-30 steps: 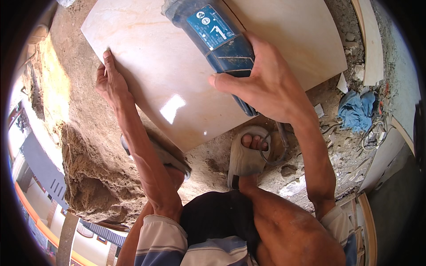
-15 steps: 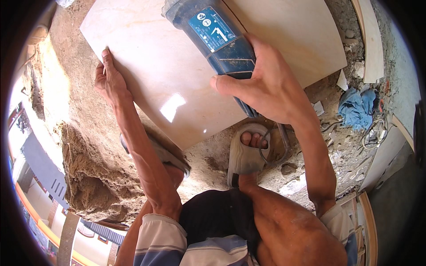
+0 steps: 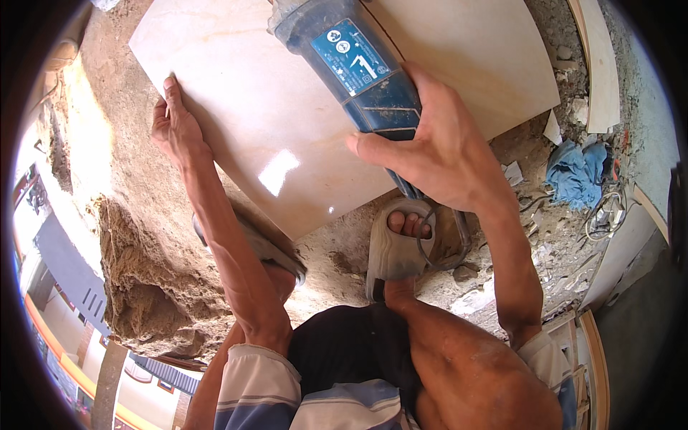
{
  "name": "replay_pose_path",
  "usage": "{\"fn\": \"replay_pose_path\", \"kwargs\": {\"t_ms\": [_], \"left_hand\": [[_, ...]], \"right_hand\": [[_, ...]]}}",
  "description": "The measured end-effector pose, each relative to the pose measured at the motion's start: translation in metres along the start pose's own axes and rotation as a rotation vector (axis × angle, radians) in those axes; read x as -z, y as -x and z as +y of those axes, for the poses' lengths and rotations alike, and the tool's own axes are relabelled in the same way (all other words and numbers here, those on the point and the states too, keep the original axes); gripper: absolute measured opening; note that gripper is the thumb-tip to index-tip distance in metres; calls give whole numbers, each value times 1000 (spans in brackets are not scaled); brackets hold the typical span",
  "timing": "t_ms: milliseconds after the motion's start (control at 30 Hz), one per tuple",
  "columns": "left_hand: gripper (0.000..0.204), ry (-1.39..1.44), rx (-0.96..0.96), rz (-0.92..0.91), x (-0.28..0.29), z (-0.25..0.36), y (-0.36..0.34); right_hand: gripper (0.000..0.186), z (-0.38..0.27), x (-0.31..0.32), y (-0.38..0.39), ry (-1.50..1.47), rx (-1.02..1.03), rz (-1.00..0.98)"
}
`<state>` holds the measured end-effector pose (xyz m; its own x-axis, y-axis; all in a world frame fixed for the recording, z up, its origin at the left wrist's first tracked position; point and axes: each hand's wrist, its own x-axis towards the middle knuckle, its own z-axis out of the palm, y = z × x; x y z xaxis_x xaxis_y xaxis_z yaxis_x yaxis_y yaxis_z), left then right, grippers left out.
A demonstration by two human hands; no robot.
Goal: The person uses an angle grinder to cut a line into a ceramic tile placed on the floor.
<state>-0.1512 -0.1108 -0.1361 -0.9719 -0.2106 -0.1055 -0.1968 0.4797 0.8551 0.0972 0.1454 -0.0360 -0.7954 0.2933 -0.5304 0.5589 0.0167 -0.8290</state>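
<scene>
A large glossy cream tile [image 3: 236, 93] lies across the ground in front of me, with a dark, straight cut line running through its far part. My left hand [image 3: 176, 129] pinches the tile's left edge, thumb on top and fingers curled at the side. My right hand [image 3: 437, 136] is wrapped round the rear body of a dusty blue angle grinder [image 3: 351, 61], which rests over the tile along the cut line. The grinder's head and disc lie past the upper edge of the view. Its cord hangs from the rear end, below my right palm.
My sandalled feet [image 3: 396, 247] stand close to the tile's near edge. At right are a crumpled blue cloth [image 3: 575, 175], a looped thin cable [image 3: 608, 218], rubble and cut tile strips [image 3: 603, 72]. A rough earth edge [image 3: 143, 287] drops off at left.
The grinder and my right hand have shifted a little toward me and to the right along the cut line. My left hand has stayed on the tile's edge.
</scene>
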Motion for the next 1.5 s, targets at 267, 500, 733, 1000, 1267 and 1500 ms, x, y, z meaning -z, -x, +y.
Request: {"fn": "replay_pose_path", "kwargs": {"t_ms": [267, 500, 733, 1000, 1267, 1500], "left_hand": [[42, 23, 2, -1, -1, -1, -1], [42, 19, -5, 11, -2, 4, 2], [41, 43, -29, -5, 0, -2, -2], [38, 22, -9, 3, -1, -2, -3], [39, 48, -26, -2, -3, -7, -7], [41, 22, -19, 3, -1, -2, -3]], "right_hand": [[57, 6, -2, -11, -15, -20, -35], [59, 4, 0, -3, 22, -6, -42], [67, 8, 2, 12, 27, -22, -15], [67, 7, 0, 22, -4, -33, -4], [63, 12, -4, 3, -32, -30, -4], [64, 9, -1, 12, -6, -31, 4]]}}
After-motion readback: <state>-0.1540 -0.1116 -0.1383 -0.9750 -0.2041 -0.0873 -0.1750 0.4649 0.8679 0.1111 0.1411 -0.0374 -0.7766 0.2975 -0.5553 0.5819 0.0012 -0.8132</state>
